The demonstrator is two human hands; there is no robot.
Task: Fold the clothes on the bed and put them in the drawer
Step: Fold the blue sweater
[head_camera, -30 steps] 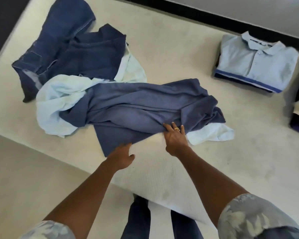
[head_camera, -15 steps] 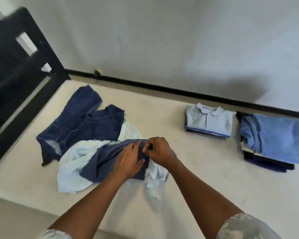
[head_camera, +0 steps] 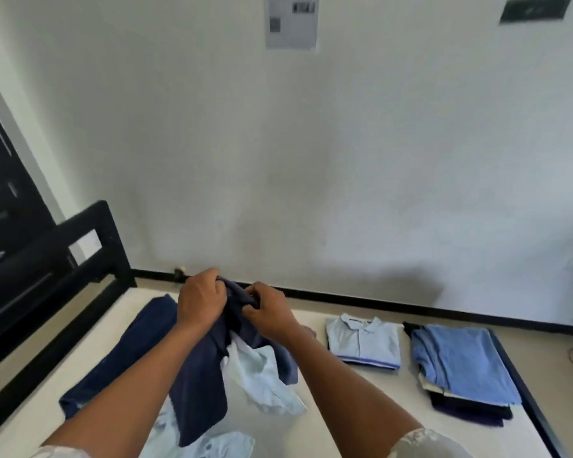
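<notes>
The left hand (head_camera: 201,300) and right hand (head_camera: 268,312) each grip the top of the navy shirt (head_camera: 199,391), which hangs below them over the bed (head_camera: 344,404), so folding looks barely begun and next likely calls for spreading it flat.

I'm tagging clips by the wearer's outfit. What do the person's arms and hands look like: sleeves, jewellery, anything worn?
The forearms are bare. The left sleeve and right sleeve are short and pale, with a faint grey pattern. No watch or band shows at either wrist. The left hand and right hand are ungloved; any ring is too small to tell.
</notes>
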